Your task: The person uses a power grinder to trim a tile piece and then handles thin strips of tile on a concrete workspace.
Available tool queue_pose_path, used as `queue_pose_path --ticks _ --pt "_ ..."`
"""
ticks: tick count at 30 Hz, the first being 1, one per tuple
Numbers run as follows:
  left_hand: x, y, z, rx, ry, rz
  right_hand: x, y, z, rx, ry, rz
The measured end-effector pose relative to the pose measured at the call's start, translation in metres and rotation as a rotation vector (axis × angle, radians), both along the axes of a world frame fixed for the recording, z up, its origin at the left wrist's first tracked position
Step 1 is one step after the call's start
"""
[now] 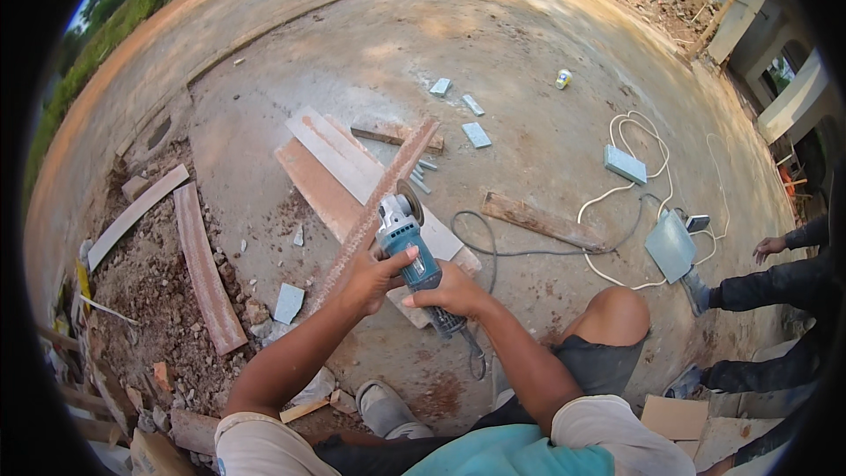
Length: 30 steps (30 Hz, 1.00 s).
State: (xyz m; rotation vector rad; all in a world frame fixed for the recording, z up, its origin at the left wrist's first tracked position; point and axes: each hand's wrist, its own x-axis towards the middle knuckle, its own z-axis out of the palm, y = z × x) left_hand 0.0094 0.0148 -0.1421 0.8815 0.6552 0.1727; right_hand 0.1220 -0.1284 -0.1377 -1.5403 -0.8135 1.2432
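Observation:
A teal and black angle grinder (407, 242) is in both my hands, its disc (409, 200) at the right edge of a narrow reddish strip (352, 251). My left hand (374, 282) closes on the grinder's left side, thumb along the body; its other fingers are partly hidden. Further back, my right hand (451, 291) wraps the rear handle. Under the strip lie wide flat planks, one pale (339, 159) and one pinkish (308, 183), which look like tile or stone. A dark cord runs from the grinder's tail. Whether the disc touches the strip, I cannot tell.
A wooden board (542, 220) and looped white cable (586, 203) lie right. Grey tile pieces (476, 135) and a small cup (563, 78) are farther off. Rubble (167, 273) with long strips (207, 269) lies left. At right is another person's hand (769, 249) near a grey slab (670, 247).

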Motion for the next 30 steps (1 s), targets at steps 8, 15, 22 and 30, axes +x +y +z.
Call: queue_pose_path --ticks 8,15,22,30 --pt "0.008 -0.014 0.014 0.068 -0.023 0.104 0.006 0.003 0.025 -0.15 -0.264 0.025" --pt "0.018 -0.024 0.011 0.118 0.031 0.158 -0.001 0.004 0.035 -0.319 -0.528 -0.04" --pt "0.03 -0.016 0.002 0.354 0.118 0.053 0.001 0.005 0.02 -0.134 -0.304 -0.111" --pt "-0.072 0.119 -0.034 1.247 0.534 -0.34 -0.002 -0.003 0.017 -0.063 0.207 -0.276"
